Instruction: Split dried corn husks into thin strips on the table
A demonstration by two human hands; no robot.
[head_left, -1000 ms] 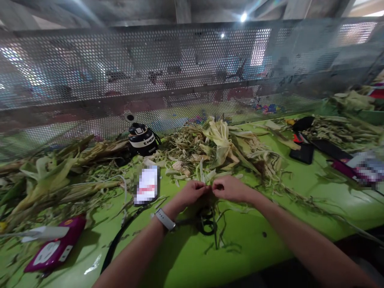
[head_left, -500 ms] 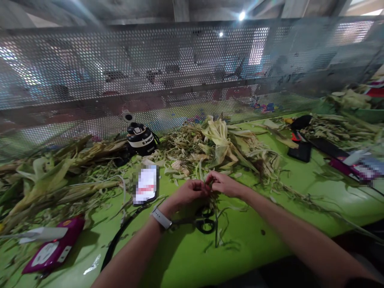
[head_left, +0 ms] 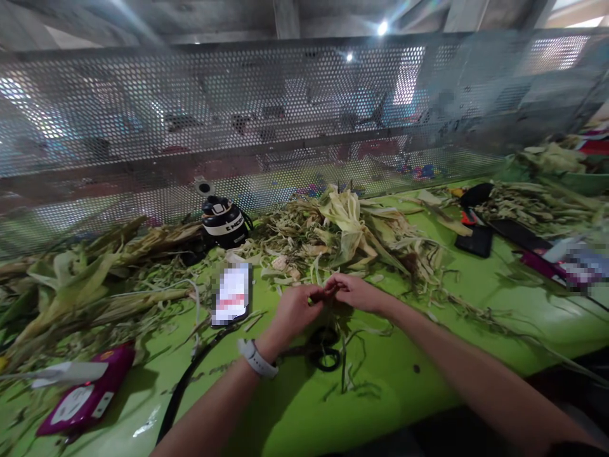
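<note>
Over the green table (head_left: 404, 387), my left hand (head_left: 295, 310) and my right hand (head_left: 356, 292) meet fingertip to fingertip. Both are closed in a pinch on a thin strip of corn husk, mostly hidden by the fingers. Pale husk strips (head_left: 316, 270) show just beyond the fingertips. Loose shreds (head_left: 349, 371) lie below the hands. A pair of scissors with black handles (head_left: 326, 360) rests under my left wrist, its blades partly covered. Behind the hands is a heap of shredded husk (head_left: 304, 231) with a broad pale corn husk (head_left: 349, 219) on top.
A phone (head_left: 232, 293) lies left of my hands, a black bottle (head_left: 226, 222) behind it. More husks (head_left: 80, 279) spread along the left, near a purple pack (head_left: 88, 390). A dark phone (head_left: 474, 241) lies to the right. A perforated metal screen (head_left: 285, 108) borders the table's back.
My left hand has turned a little, its wrist and watch shifting slightly down and right. My right fingers have extended somewhat over the left fingertips. The surrounding things have stayed put.
</note>
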